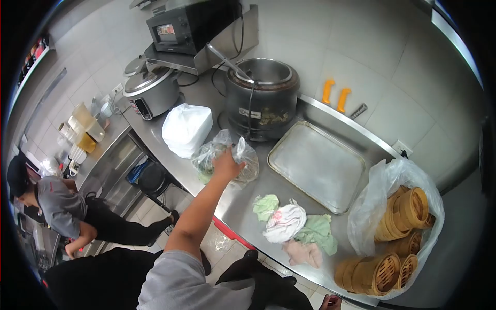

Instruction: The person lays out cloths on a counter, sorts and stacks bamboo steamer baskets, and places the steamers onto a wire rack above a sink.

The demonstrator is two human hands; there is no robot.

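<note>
My left hand (pixel 227 164) reaches across the steel counter, its fingers closed on the top of a clear plastic bag (pixel 247 164). Beside it, touching, lies another clear bag (pixel 205 159) with something greenish inside. Just behind the bags sits a white plastic-wrapped bundle (pixel 187 129). Only a small part of my right hand (pixel 330 302) shows at the bottom edge; its fingers are too cut off to read. Crumpled cloths, white (pixel 285 222) and green (pixel 316 233), rest on the counter to the right of the bags.
A black soup warmer (pixel 261 111) with a ladle stands behind the bags, near a rice cooker (pixel 152 93). A metal tray (pixel 318 165) lies right of it. Bamboo steamers (pixel 369 274) fill a plastic bag at right. Another person (pixel 64 204) bends at the left.
</note>
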